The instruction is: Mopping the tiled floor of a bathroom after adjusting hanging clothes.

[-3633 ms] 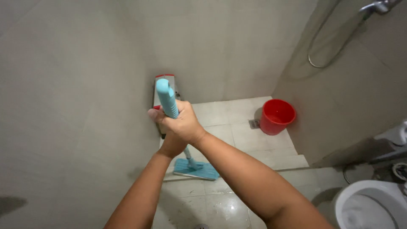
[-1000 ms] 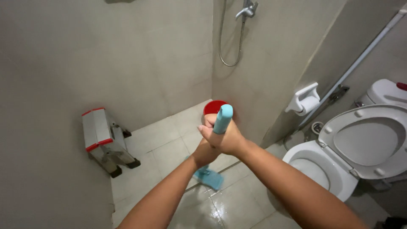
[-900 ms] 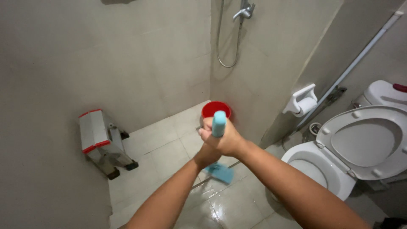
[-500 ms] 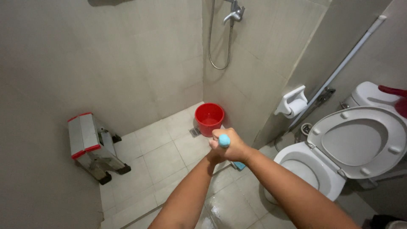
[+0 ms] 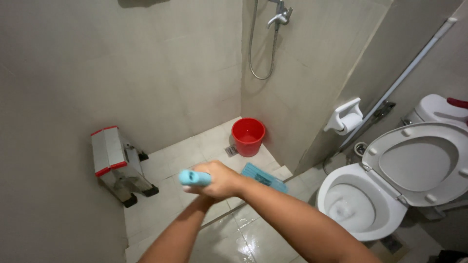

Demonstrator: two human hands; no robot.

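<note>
We stand on a wet tiled floor point(image 5: 253, 238) with beige tiled walls on three sides. The toilet point(image 5: 363, 204) sits at the right, its bowl open and the seat and lid point(image 5: 419, 163) raised against the cistern. A folded step stool point(image 5: 117, 163), grey with red edging, leans at the left wall. A round red bucket point(image 5: 248, 136) stands in the shower corner, just beside a floor drain. A white paper holder point(image 5: 345, 117) with a roll is fixed to the right wall, and a white pole leans next to it. A shower hose hangs from the fitting at the top.

We hold the mop handle point(image 5: 194, 178), light blue, with both hands. The right hand point(image 5: 222, 179) is wrapped closed around the handle top. The left hand point(image 5: 207, 195) sits mostly hidden beneath it, so we cannot tell its grip. The blue flat mop head point(image 5: 263, 176) lies on the floor near the bucket.
</note>
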